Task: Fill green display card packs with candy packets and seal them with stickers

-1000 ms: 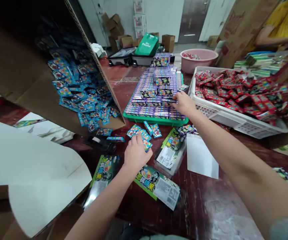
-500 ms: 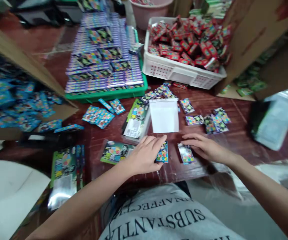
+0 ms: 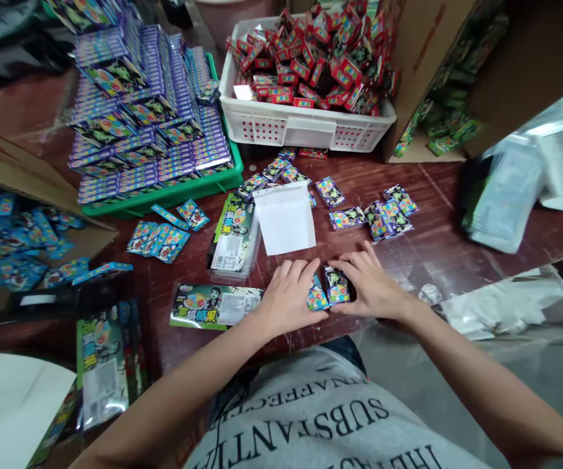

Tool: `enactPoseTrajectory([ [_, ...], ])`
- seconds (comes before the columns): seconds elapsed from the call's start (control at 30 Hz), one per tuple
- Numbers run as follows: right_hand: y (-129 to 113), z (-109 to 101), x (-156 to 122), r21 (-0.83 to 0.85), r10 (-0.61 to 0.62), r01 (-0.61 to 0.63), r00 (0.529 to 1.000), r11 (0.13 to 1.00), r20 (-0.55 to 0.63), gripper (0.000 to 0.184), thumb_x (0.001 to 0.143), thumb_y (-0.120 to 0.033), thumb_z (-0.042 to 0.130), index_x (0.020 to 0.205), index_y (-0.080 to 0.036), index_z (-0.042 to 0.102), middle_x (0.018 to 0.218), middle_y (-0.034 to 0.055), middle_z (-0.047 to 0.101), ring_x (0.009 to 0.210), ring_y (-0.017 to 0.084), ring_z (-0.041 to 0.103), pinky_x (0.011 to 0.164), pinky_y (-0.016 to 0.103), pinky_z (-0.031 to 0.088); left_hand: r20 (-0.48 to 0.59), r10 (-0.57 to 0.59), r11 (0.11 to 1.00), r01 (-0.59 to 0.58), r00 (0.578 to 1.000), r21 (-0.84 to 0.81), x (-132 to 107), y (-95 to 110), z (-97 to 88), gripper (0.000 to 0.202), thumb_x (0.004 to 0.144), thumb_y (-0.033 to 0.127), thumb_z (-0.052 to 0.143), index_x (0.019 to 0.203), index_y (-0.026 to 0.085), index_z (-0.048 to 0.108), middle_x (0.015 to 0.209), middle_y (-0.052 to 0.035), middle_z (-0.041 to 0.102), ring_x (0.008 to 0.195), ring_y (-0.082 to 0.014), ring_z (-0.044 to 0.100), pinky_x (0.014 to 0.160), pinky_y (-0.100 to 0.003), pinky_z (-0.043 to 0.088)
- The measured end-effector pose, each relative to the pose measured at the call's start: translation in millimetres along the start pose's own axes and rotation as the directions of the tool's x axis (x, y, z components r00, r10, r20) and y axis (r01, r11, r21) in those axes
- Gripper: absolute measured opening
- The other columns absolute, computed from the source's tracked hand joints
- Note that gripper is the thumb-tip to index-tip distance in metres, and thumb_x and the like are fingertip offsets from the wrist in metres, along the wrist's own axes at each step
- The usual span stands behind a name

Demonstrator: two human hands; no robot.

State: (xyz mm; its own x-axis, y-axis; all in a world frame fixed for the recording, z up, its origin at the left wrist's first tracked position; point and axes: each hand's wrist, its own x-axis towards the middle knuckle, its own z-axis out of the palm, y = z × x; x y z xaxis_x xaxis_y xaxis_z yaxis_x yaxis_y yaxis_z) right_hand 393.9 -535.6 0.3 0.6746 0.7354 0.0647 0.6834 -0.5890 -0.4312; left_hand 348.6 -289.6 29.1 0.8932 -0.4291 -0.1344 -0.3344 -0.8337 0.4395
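Near the table's front edge, my left hand (image 3: 293, 293) is closed around a small blue candy box (image 3: 317, 295), its fingers covering the left part. Just beside it, my right hand (image 3: 366, 283) grips a purple-and-black candy box (image 3: 336, 285) between thumb and fingers. The two boxes lie side by side, nearly touching. Above them is a white paper pouch (image 3: 286, 221). Left of my left hand lies a flat green printed pack (image 3: 207, 305) in clear plastic, and a second, thicker clear-plastic pack (image 3: 232, 238) sits above that one.
A green tray (image 3: 164, 202) bears stacked purple boxes; a white basket (image 3: 305, 130) holds red ones. Loose blue boxes (image 3: 158, 241) and purple boxes (image 3: 388, 218) lie on the table. Cardboard cartons stand at both sides. Clear plastic bags (image 3: 510, 195) are piled at right.
My right hand has moved left with the purple box, bringing it up against the blue one. My left hand stays on the blue box. The whole view has shifted.
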Motion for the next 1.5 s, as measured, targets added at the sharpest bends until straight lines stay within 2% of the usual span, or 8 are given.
enactPoseTrajectory([
  [0.17, 13.1, -36.3, -11.4, -0.028, 0.024, -0.026, 0.998, 0.999, -0.059, 0.11, 0.078, -0.079, 0.062, 0.161, -0.023, 0.016, 0.154, 0.0183, 0.04, 0.141, 0.039, 0.039, 0.122, 0.066, 0.019, -0.019, -0.044, 0.995, 0.042, 0.999, -0.088, -10.0, -10.7, -2.5, 0.141, 0.056, 0.063, 0.089, 0.161, 0.02, 0.006, 0.151, -0.0175, 0.042, 0.133, -0.0381, 0.042, 0.113, -0.055, 0.035],
  [0.37, 81.7, -85.0, -2.0, -0.327, 0.218, -0.247, 0.968, 0.912, -0.123, 0.099, 0.086, -0.067, 0.061, 0.161, -0.018, 0.021, 0.163, 0.0191, 0.028, 0.144, 0.047, 0.031, 0.116, 0.069, 0.024, 0.011, -0.027, 0.992, 0.028, 1.0, -0.122, -12.8, -11.2, -4.7, 0.118, 0.073, 0.044, 0.081, 0.161, 0.02, 0.006, 0.139, -0.0137, 0.051, 0.125, -0.0343, 0.048, 0.113, -0.055, 0.037],
  [0.63, 95.9, -80.7, 10.2, -0.396, 0.205, -0.228, 0.974, 0.889, -0.101, 0.067, 0.088, -0.058, 0.06, 0.142, -0.019, 0.051, 0.136, 0.0162, 0.059, 0.126, 0.042, 0.05, 0.118, 0.069, 0.016, -0.126, -0.012, 0.944, -0.03, 0.992, -0.33, -19.8, -0.3, -12.6, 0.086, 0.07, 0.017, 0.067, 0.149, 0.023, 0.034, 0.139, -0.0126, 0.039, 0.133, -0.0267, 0.046, 0.115, -0.041, 0.044],
  [0.83, 99.5, -85.2, 25.3, -0.325, 0.166, -0.167, 0.986, 0.931, -0.03, 0.102, 0.079, -0.061, 0.07, 0.159, -0.02, 0.021, 0.165, 0.0169, 0.028, 0.146, 0.045, 0.027, 0.116, 0.076, 0.007, -0.151, 0.039, 0.976, -0.07, 0.988, -0.205, -24.9, -1.5, 10.9, 0.063, 0.079, 0.019, 0.068, 0.133, 0.018, 0.038, 0.151, -0.019, 0.04, 0.147, -0.0323, 0.035, 0.124, -0.059, 0.028],
  [0.97, 99.7, -90.9, 35.7, -0.311, 0.123, -0.099, 0.991, 0.945, 0.058, 0.097, 0.079, -0.05, 0.071, 0.159, -0.021, 0.025, 0.149, 0.015, 0.052, 0.141, 0.044, 0.036, 0.115, 0.077, 0.0, -0.076, 0.035, 0.995, -0.042, 0.996, -0.086, -36.0, -0.4, -2.3, 0.083, 0.076, 0.04, 0.08, 0.142, 0.016, 0.036, 0.161, -0.0207, 0.031, 0.151, -0.0368, 0.027, 0.124, -0.062, 0.026],
  [1.13, 67.0, -97.9, 8.7, -0.236, 0.075, -0.067, 0.997, 0.97, 0.024, 0.088, 0.078, -0.058, 0.071, 0.154, -0.026, 0.039, 0.138, 0.0128, 0.058, 0.129, 0.043, 0.049, 0.117, 0.076, 0.003, -0.004, 0.0, 0.993, 0.001, 1.0, 0.114, -81.8, -36.8, -46.7, 0.093, 0.079, 0.051, 0.076, 0.154, 0.023, 0.03, 0.164, -0.0144, 0.03, 0.152, -0.0357, 0.028, 0.125, -0.062, 0.02],
  [1.27, 40.3, -83.9, -9.9, -0.088, 0.058, -0.052, 0.996, 0.995, 0.068, 0.079, 0.084, -0.057, 0.067, 0.152, -0.025, 0.041, 0.14, 0.0148, 0.057, 0.125, 0.038, 0.054, 0.114, 0.065, 0.034, 0.004, -0.012, 0.978, 0.011, 1.0, 0.21, -110.4, -78.3, -57.3, 0.09, 0.076, 0.047, 0.078, 0.153, 0.029, 0.035, 0.16, -0.0121, 0.039, 0.145, -0.038, 0.039, 0.12, -0.065, 0.028],
  [1.5, 88.9, -101.3, 53.6, -0.284, 0.127, -0.135, 0.991, 0.949, -0.045, 0.085, 0.081, -0.066, 0.067, 0.152, -0.027, 0.041, 0.161, 0.0107, 0.038, 0.142, 0.037, 0.041, 0.115, 0.055, 0.036, -0.113, 0.136, 0.957, -0.101, 0.984, 0.272, -66.9, -97.7, -70.1, 0.061, 0.092, 0.037, 0.063, 0.15, 0.031, 0.044, 0.159, -0.0086, 0.042, 0.142, -0.0339, 0.043, 0.118, -0.056, 0.037],
])
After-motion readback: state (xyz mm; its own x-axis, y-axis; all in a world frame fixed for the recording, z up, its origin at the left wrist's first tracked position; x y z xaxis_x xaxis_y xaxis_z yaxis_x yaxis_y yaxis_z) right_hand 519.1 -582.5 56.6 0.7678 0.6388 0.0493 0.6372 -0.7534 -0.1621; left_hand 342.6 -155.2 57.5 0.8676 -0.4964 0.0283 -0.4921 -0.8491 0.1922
